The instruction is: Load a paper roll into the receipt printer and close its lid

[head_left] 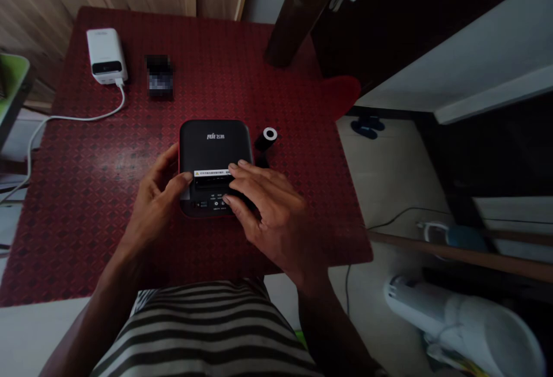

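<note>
On red-patterned surface (99, 158): square black plastic box (216, 155), likely stiff; hold sides. Left grip (153, 193) half-cups edge; right grip (272, 204) uncurled atop.

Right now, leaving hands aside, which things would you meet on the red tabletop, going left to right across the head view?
White power bank, pixelated dark object, black device, short black cylinder with a white end.

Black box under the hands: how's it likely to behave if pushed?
Probably slides rather than rolls or tips: the box has a broad, squarish outline and a flat-looking top. Likely stiff, judging by its crisp, case-like edges. The smooth top may be a bit slippery for the right hand.
</note>
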A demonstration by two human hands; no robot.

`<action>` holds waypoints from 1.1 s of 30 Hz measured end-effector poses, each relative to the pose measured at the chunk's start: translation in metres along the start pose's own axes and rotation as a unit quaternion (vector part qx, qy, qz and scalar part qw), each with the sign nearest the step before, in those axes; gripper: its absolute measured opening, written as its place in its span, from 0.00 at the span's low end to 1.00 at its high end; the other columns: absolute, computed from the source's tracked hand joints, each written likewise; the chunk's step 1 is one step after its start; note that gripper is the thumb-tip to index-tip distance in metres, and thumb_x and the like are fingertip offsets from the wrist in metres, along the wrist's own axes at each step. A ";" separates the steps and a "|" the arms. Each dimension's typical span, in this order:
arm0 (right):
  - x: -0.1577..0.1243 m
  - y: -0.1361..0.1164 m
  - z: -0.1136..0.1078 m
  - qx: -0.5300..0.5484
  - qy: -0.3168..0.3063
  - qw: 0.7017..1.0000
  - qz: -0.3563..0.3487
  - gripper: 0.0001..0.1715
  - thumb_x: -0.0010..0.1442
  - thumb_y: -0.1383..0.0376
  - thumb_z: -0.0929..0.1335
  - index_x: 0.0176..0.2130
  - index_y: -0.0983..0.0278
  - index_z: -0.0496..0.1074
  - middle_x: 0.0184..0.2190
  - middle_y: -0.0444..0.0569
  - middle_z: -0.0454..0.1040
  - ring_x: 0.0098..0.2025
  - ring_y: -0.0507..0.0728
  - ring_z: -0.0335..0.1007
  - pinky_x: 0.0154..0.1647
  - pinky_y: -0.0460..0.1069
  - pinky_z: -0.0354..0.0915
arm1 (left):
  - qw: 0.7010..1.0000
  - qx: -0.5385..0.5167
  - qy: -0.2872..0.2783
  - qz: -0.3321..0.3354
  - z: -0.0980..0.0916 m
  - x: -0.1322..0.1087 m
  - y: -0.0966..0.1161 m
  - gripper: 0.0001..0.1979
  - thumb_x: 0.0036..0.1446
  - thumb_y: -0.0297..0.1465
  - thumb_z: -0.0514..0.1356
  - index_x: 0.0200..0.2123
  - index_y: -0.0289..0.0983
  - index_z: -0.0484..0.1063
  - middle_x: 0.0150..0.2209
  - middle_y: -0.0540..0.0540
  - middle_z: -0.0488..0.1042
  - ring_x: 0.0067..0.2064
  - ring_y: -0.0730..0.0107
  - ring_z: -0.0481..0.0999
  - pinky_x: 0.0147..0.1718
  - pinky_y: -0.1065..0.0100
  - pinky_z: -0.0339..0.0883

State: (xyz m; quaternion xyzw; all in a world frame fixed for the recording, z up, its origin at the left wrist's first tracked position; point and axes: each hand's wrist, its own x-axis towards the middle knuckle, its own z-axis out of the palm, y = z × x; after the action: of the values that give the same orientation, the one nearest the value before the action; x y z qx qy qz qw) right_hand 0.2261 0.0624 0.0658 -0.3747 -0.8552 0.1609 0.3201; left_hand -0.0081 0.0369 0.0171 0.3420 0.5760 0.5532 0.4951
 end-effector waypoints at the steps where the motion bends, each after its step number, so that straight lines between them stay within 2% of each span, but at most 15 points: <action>1: -0.002 0.001 0.000 0.013 0.011 1.000 -0.002 0.10 0.83 0.69 0.72 0.57 0.60 0.85 0.63 0.56 0.92 0.69 0.66 0.89 0.72 0.66 0.84 | 1.000 0.001 0.005 0.000 -0.001 -0.002 -0.001 0.33 0.65 0.46 0.80 0.71 0.48 0.84 0.71 0.41 0.86 0.72 0.39 0.86 0.69 0.45 0.85; 4: -0.012 0.004 0.001 0.061 0.071 0.995 0.018 0.12 0.82 0.66 0.75 0.62 0.58 0.83 0.63 0.56 0.92 0.69 0.66 0.89 0.73 0.67 0.84 | 1.000 -0.003 0.009 0.002 -0.004 -0.012 -0.005 0.31 0.69 0.47 0.78 0.71 0.49 0.85 0.72 0.41 0.86 0.74 0.38 0.84 0.71 0.42 0.83; 8: -0.038 0.010 0.007 0.091 0.151 0.978 0.112 0.18 0.81 0.58 0.77 0.65 0.57 0.82 0.62 0.56 0.91 0.65 0.66 0.90 0.68 0.66 0.86 | 1.000 0.008 0.008 0.005 -0.011 -0.024 -0.007 0.28 0.70 0.46 0.78 0.70 0.50 0.87 0.71 0.42 0.86 0.76 0.37 0.82 0.76 0.39 0.79; 12: -0.063 0.016 0.025 0.107 0.118 0.967 0.198 0.38 0.76 0.43 0.79 0.73 0.57 0.77 0.66 0.60 0.89 0.62 0.68 0.92 0.62 0.66 0.89 | 0.999 0.041 0.005 0.021 -0.013 -0.025 -0.002 0.28 0.69 0.45 0.78 0.69 0.49 0.87 0.67 0.41 0.88 0.73 0.36 0.85 0.74 0.38 0.80; 15: -0.071 0.016 0.042 0.095 0.077 0.968 0.220 0.47 0.71 0.40 0.82 0.76 0.57 0.74 0.66 0.63 0.89 0.64 0.71 0.91 0.63 0.68 0.88 | 0.998 0.056 0.001 0.033 -0.011 -0.024 0.002 0.28 0.68 0.45 0.79 0.68 0.48 0.87 0.66 0.40 0.89 0.71 0.37 0.87 0.72 0.39 0.83; 21: -0.072 0.017 0.057 0.078 0.079 0.976 0.190 0.42 0.75 0.53 0.81 0.78 0.58 0.72 0.65 0.63 0.90 0.63 0.70 0.92 0.62 0.66 0.89 | 0.997 0.069 -0.006 0.035 -0.008 -0.025 0.007 0.29 0.70 0.47 0.77 0.70 0.45 0.86 0.69 0.38 0.87 0.72 0.39 0.86 0.75 0.38 0.79; 25: -0.072 0.019 0.057 0.069 0.079 0.976 0.191 0.41 0.73 0.52 0.83 0.77 0.58 0.73 0.64 0.62 0.90 0.61 0.71 0.93 0.61 0.66 0.89 | 0.997 0.065 -0.016 0.025 -0.007 -0.026 0.011 0.28 0.70 0.46 0.77 0.70 0.45 0.86 0.69 0.38 0.87 0.74 0.38 0.84 0.77 0.37 0.76; 33: -0.070 0.016 0.060 0.074 0.105 0.971 0.203 0.36 0.74 0.49 0.82 0.73 0.58 0.77 0.61 0.61 0.92 0.59 0.70 0.94 0.59 0.65 0.90 | 0.998 0.051 0.021 -0.001 0.000 -0.026 0.012 0.26 0.69 0.39 0.75 0.69 0.47 0.86 0.68 0.42 0.88 0.73 0.41 0.85 0.75 0.39 0.78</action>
State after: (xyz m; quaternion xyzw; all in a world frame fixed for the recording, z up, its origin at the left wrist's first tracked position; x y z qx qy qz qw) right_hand 0.2305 0.0183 -0.0169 -0.5306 -0.7085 0.2448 0.3957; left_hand -0.0028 0.0140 0.0342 0.3543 0.6143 0.5296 0.4655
